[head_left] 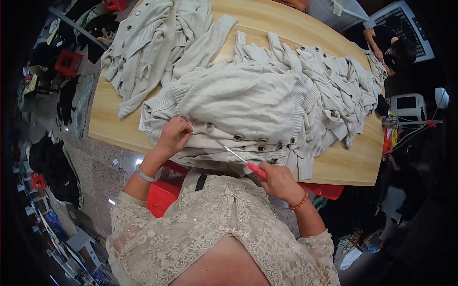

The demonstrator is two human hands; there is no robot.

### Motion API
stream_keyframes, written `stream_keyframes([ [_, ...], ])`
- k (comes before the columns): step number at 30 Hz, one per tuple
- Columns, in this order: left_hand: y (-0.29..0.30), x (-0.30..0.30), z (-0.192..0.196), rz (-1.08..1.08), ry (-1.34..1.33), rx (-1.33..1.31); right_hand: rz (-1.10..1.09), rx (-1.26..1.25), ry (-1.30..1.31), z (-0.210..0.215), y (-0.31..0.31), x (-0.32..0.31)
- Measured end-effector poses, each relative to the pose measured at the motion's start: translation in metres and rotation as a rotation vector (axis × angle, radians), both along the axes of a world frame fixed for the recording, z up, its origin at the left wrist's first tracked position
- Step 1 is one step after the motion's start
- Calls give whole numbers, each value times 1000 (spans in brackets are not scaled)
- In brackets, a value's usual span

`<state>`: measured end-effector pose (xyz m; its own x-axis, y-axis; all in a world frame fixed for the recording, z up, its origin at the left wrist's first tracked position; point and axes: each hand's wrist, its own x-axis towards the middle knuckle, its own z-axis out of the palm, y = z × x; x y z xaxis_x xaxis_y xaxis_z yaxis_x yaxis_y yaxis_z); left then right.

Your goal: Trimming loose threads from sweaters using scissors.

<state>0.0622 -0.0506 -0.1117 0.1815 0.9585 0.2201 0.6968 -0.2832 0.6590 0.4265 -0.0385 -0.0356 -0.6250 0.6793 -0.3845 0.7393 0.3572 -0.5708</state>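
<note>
A light grey knitted cardigan (243,97) lies in front of me, its band of dark round buttons along the near edge. At the left end of that band, the fingers of my left hand (174,136) are pinched together on the knit edge. My right hand (280,182) is wrapped round the red handle of a tool with a slim metal shaft (234,151); its exact kind is not clear. The shaft points up and left over the band, its tip close to the buttons and a short way right of my left fingers.
More grey cardigans are heaped at the left (157,43) and right (341,90) of the wooden table (112,117). Red stools (162,196) stand under its near edge. At the far right a co-worker (393,47) handles cloth. Dark garments (57,167) lie on the floor at left.
</note>
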Motion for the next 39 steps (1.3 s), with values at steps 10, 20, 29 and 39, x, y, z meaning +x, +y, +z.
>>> stream_keyframes([
  [10,-7,29,21,-9,151,210,-8,29,116,1,-4,-20],
  [20,20,59,0,-35,-215,-253,-48,-18,-20,-2,-21,-6],
  [29,28,138,-12,-173,117,133,-227,-10,23,4,-35,47],
  [39,33,156,-4,-241,174,257,-298,79,88,-24,-54,64],
])
